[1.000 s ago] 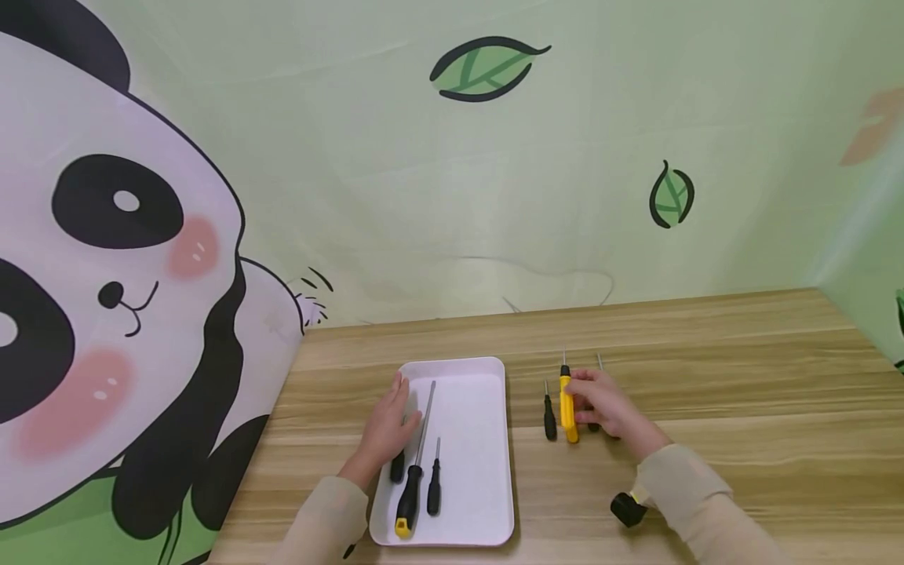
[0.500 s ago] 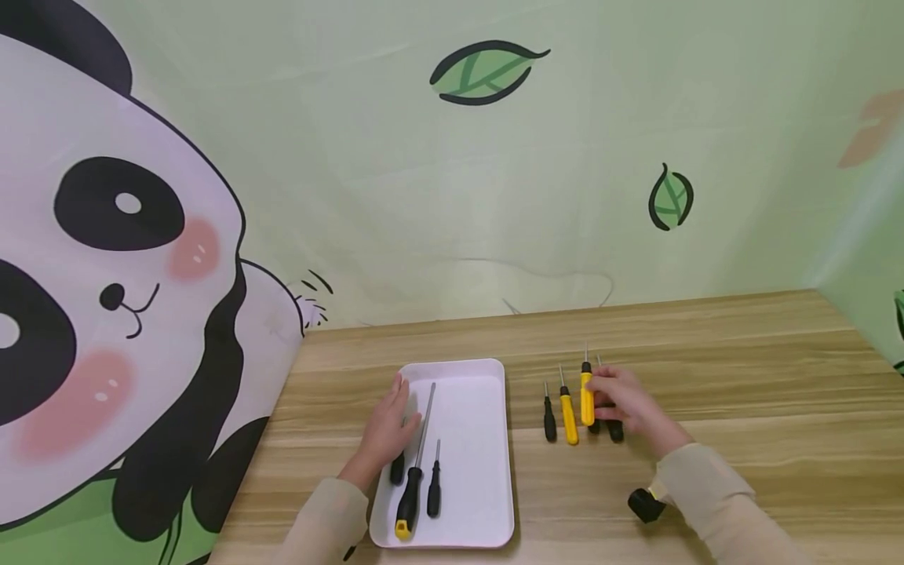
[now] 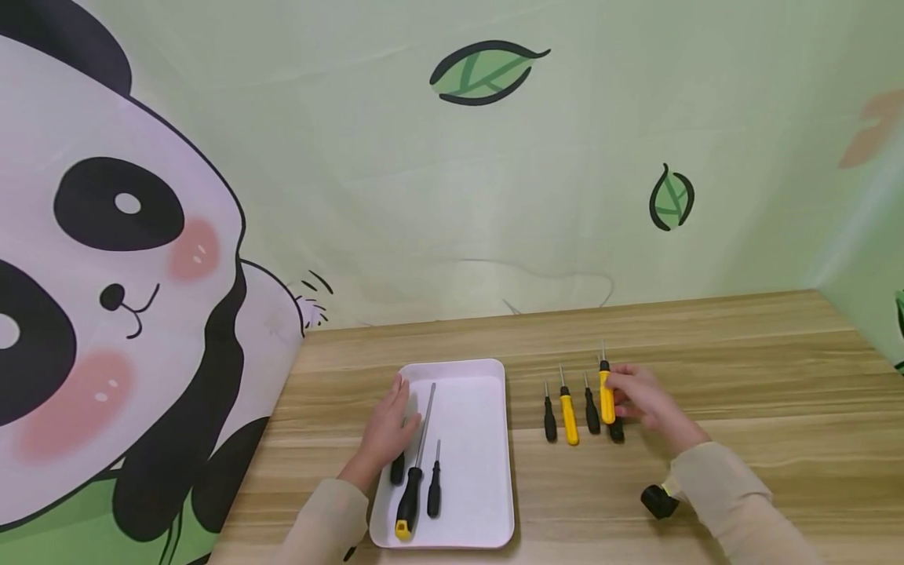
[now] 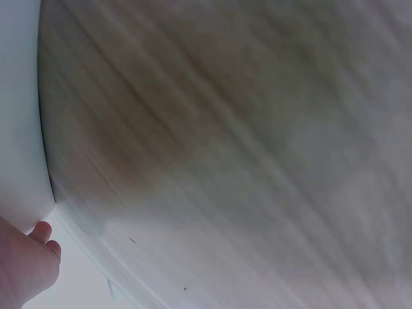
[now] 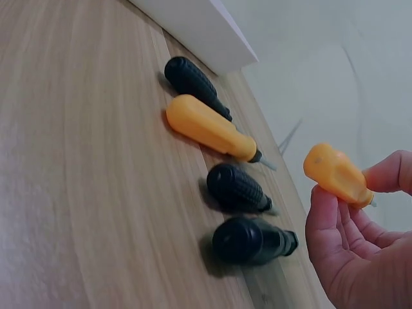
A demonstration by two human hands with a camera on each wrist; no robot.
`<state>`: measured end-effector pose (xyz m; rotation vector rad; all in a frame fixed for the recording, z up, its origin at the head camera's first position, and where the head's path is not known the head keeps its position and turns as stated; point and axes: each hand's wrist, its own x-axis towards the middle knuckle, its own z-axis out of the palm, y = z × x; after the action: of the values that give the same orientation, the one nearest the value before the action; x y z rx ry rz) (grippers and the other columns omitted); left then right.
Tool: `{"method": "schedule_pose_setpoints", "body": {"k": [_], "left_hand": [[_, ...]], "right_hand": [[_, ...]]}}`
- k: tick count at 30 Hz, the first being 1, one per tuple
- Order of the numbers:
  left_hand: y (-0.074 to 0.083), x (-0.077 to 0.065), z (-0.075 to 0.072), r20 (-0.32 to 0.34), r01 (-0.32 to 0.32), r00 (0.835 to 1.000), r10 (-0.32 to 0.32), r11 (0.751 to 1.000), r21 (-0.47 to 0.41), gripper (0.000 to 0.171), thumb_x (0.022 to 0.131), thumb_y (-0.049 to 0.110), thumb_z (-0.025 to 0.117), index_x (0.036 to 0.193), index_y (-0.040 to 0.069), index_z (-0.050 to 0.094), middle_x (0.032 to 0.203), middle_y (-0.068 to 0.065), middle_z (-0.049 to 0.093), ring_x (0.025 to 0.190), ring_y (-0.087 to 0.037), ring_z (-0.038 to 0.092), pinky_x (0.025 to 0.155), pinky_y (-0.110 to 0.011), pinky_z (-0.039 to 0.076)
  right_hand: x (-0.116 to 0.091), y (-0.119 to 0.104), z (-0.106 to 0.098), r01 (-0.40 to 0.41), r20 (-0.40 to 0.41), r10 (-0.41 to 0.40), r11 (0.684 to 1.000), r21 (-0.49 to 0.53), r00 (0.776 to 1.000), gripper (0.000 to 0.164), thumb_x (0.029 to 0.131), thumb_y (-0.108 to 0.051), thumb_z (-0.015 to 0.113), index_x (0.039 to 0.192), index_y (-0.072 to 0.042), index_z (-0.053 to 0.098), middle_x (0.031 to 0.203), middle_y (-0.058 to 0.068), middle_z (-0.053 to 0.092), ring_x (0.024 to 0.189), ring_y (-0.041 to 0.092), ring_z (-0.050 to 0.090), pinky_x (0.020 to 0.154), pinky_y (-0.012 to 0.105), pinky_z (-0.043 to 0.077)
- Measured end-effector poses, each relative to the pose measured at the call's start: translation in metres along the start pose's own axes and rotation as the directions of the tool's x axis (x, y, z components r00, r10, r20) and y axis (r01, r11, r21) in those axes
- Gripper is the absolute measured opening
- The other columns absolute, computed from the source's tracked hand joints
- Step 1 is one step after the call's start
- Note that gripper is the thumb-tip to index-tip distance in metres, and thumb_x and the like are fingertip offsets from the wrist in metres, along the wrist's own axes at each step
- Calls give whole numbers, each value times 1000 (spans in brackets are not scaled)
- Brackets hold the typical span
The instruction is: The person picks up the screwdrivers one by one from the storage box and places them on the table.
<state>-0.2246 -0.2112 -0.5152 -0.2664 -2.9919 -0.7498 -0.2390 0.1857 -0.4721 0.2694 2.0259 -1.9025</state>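
Observation:
My right hand (image 3: 643,398) pinches a yellow-handled screwdriver (image 3: 606,396) between thumb and fingers, tip pointing away from me. It hovers over a black screwdriver (image 3: 617,429), partly covering it. To the left lie another black screwdriver (image 3: 592,413), a second yellow screwdriver (image 3: 569,417) and a small black screwdriver (image 3: 550,421); the right wrist view shows this row and the held yellow handle (image 5: 338,172) raised beside it. Fingers extended, my left hand (image 3: 385,424) rests along the left side of a white tray (image 3: 476,447).
Inside the tray lie a long black-and-yellow screwdriver (image 3: 410,502), a small black one (image 3: 434,493) and a black handle (image 3: 398,469) partly hidden by the left hand. The wooden table (image 3: 763,377) meets a printed cloth wall (image 3: 565,196) behind. A black camera (image 3: 659,501) hangs at the right wrist.
My right hand has carried the yellow screwdriver rightward along the row, past the second yellow and a black one, uncovering them. The left hand and tray have stayed put.

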Motion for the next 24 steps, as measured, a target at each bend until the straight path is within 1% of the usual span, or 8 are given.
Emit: {"method": "schedule_pose_setpoints", "body": {"k": [5,8,11,15,19,24], "left_hand": [[0,0,0,-5,-9,1000,9,1000,-4,63,87,25,51,137,-2,25,147,-15,15,130,-33,27,104,-46,27],[-1,0,0,-7,-13,1000,13,1000,-4,63,87,25,51,137,-2,25,147,-15,15,130,-33,27,104,-46,28],[-1,0,-1,-2,-8,1000,8,1000,1,64,87,25,52,138,-2,24,147,-15,15,130,-33,27,104,-46,27],[-1,0,-2,11,9,1000,-9,1000,2,64,87,25,52,138,-1,23,148,-13,14,131,-32,26,105,-46,27],[-1,0,-2,6,1,1000,-1,1000,4,64,86,24,53,138,-2,24,147,-14,15,130,-33,27,104,-46,27],[-1,0,-2,-5,-12,1000,12,1000,8,64,86,24,53,137,-3,25,147,-16,16,129,-34,29,103,-46,28]], "right_hand": [[0,2,-7,-5,-13,5,1000,8,1000,31,79,-7,46,107,3,41,70,-5,50,61,8,47,54,20,48],[1,5,-11,-6,-14,5,1000,-12,1000,32,80,-8,46,110,4,40,70,-6,49,60,7,47,54,20,48],[1,8,-15,-2,-16,2,1000,-21,1000,30,80,-7,46,107,3,41,67,-6,48,58,6,47,53,20,48],[2,12,-19,-3,-18,2,999,-34,1000,25,81,-7,45,104,3,41,68,-6,48,58,6,48,53,21,49],[3,15,-21,-14,-22,13,999,-40,1000,22,82,-7,45,101,4,40,71,-3,49,60,7,49,54,23,50],[3,18,-22,-28,-40,25,998,-64,999,24,83,-8,45,102,5,40,72,-2,48,60,8,48,54,23,50]]}}
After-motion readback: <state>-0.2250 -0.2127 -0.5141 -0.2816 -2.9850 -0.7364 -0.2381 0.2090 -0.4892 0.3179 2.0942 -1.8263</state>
